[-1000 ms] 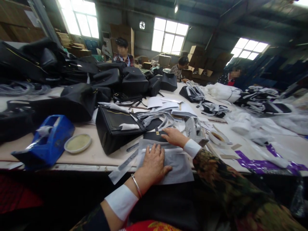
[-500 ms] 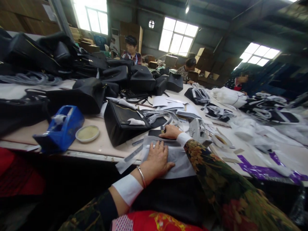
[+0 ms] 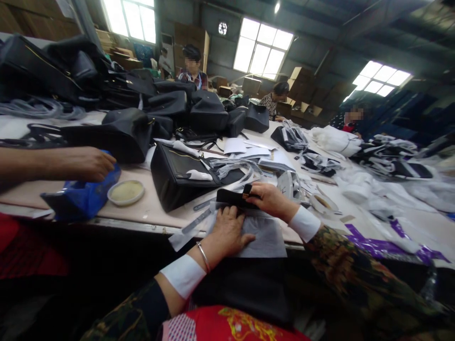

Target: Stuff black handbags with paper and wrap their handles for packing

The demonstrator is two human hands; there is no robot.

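Observation:
My right hand [image 3: 270,200] grips a small black wallet [image 3: 232,197] with a gold clasp and holds it just above the table edge. Below it, my left hand [image 3: 229,233] lies flat, fingers spread, on a sheet of grey wrapping paper [image 3: 265,239] that hangs over the table's front edge. A black handbag [image 3: 177,177] lies just left of the wallet. Loose grey paper strips [image 3: 199,220] lie beside my left hand.
Another person's hand [image 3: 83,163] reaches in from the left onto a blue tape dispenser [image 3: 80,196], beside a round dish [image 3: 126,192]. Black bags [image 3: 124,109] pile up at the back left. White wrapped items [image 3: 334,139] and purple tape [image 3: 391,237] lie right. Three people sit at the far side.
My right hand has closed on the black wallet and lifted it off the paper. Another person's hand has come in from the left onto the tape dispenser. My left hand has stayed on the paper.

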